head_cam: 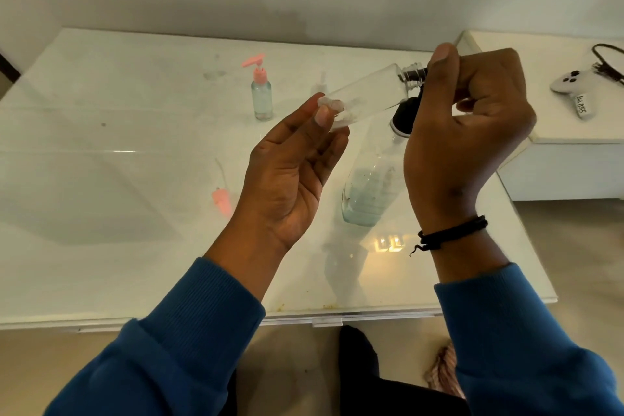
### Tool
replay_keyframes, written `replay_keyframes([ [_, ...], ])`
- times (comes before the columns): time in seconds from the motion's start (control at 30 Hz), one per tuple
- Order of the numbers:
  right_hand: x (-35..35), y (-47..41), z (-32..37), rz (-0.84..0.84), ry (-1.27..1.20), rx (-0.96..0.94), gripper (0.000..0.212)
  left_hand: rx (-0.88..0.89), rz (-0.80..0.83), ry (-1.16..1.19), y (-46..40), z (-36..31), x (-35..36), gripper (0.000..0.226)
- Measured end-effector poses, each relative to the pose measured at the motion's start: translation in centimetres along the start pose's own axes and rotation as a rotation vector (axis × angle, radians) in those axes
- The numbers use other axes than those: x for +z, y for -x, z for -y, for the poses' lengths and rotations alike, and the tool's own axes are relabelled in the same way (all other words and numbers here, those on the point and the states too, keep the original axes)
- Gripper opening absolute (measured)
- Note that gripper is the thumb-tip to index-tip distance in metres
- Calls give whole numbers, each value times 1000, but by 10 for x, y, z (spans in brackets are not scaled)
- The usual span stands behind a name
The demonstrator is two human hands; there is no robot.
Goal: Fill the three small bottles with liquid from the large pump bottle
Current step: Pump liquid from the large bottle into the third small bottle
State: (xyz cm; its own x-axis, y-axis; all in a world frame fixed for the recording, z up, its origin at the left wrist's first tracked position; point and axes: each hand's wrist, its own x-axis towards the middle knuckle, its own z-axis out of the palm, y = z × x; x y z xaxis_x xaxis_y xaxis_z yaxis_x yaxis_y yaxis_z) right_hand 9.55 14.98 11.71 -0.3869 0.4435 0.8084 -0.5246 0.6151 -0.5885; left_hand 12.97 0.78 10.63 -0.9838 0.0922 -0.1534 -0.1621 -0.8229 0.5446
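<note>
My left hand [293,165] pinches the base of a small clear bottle [368,94] and holds it nearly sideways, its open threaded neck pointing right. My right hand [469,132] is curled over the black pump head [410,111] of the large clear bottle [369,189], which stands on the white table [135,179] with pale liquid in its lower part. The black nozzle sits at the small bottle's mouth. A second small bottle [261,94] with a pink pump top stands farther back, holding liquid. A loose pink pump cap [222,201] with its thin tube lies on the table to the left.
A white game controller [574,83] with a label and a black cable [607,61] lie on a lower white unit at the right. A wall runs behind the table. My knees and a pinkish cloth [442,371] show below the table's front edge.
</note>
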Motion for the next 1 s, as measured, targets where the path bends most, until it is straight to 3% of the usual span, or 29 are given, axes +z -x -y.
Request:
replay_keyframes([
  [0.7, 0, -2, 1, 5, 3, 17, 37, -4, -8, -8, 0, 0, 0, 35],
  [1.0, -1, -2, 1, 19, 6, 16, 36, -1, -4, -18, 0, -1, 0, 26],
])
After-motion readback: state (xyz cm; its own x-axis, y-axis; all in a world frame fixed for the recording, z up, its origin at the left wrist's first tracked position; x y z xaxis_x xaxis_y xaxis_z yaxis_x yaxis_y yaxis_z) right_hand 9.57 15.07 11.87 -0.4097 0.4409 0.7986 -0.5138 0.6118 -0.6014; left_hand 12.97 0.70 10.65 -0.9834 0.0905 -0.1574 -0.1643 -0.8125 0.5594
